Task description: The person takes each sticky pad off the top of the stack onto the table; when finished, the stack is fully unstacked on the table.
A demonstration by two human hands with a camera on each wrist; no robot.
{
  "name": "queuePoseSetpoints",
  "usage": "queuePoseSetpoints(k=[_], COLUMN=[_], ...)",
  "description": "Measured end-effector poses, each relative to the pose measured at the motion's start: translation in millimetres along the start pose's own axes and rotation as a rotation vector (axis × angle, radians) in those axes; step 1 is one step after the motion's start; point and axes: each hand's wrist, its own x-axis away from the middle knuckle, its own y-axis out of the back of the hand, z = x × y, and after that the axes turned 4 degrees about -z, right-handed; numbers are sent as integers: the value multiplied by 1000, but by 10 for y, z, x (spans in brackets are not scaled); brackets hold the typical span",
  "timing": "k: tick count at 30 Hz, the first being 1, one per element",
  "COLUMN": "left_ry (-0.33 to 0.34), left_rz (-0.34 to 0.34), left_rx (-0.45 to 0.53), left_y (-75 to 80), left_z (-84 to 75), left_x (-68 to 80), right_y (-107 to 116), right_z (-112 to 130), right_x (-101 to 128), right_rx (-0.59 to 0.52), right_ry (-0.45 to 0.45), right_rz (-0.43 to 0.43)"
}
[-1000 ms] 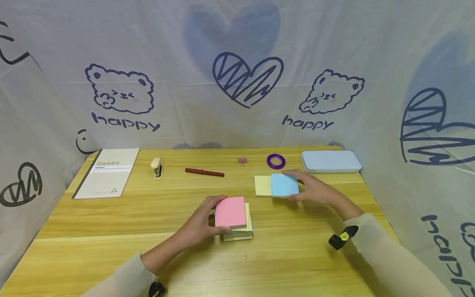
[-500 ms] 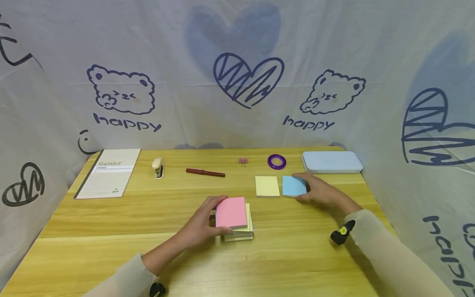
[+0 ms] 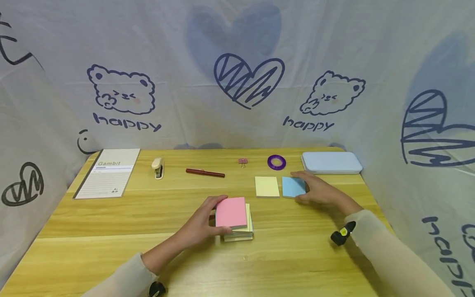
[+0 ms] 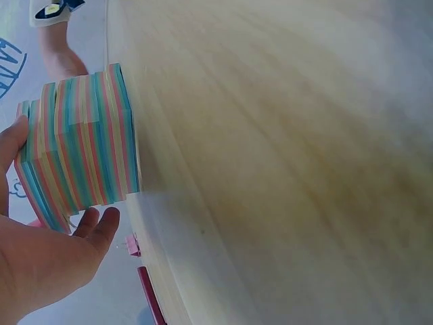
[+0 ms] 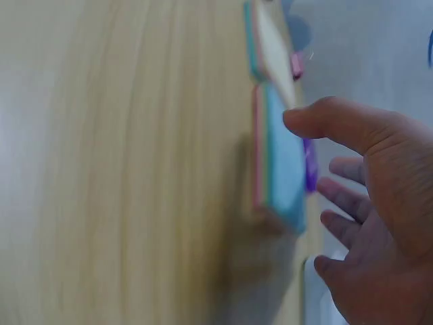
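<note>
A: Nearest to us, the left hand point(image 3: 202, 222) has its grip around the big block of sticky notes point(image 3: 234, 218). The fingers and thumb hold its sides, and the block stands on the desk point(image 3: 111, 247). The top sheet is pink, and in the left wrist view the side shows many coloured layers point(image 4: 81, 145).

B: And the right hand point(image 3: 320, 192)?

A: Its grip is released. The fingers are relaxed and rest at the edge of the small blue pad point(image 3: 293, 186), which lies flat on the desk, just beside the yellow pad point(image 3: 266, 186) but apart from it.

B: What could go wrong here?

A: I think the block is a little uneven, the upper part sits shifted over the lower part. If the left hand pulls sideways, the layers may slide apart. Also the right fingers could push the blue pad against the yellow one.

B: And behind?

A: A purple tape roll point(image 3: 276, 161), a pink clip point(image 3: 243, 161), a red pen point(image 3: 205, 173), a stapler point(image 3: 157, 167), a notebook point(image 3: 107, 173) and a pale blue case point(image 3: 331, 161).
</note>
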Motion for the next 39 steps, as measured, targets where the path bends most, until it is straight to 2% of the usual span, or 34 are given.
queuePoseSetpoints(k=[3, 6, 10, 19, 24, 27, 39], left_ry=[37, 57, 46, 24, 1, 4, 10], left_rz=[-5, -8, 0, 31, 57, 51, 23], left_rx=[28, 56, 72, 128, 159, 140, 77], left_y=[-10, -15, -10, -2, -4, -11, -24], left_z=[-3, -9, -17, 1, 26, 33, 27], left_x=[-3, -4, -2, 16, 11, 4, 3], right_y=[20, 10, -58, -439, -630, -695, -724], right_z=[200, 480, 835, 1445, 1628, 1690, 1755], right_x=[27, 49, 74, 100, 83, 78, 93], right_rx=[-9, -62, -109, -141, -142, -147, -113], right_ry=[54, 113, 167, 223, 267, 283, 287], right_rz=[-5, 16, 60, 142, 157, 148, 105])
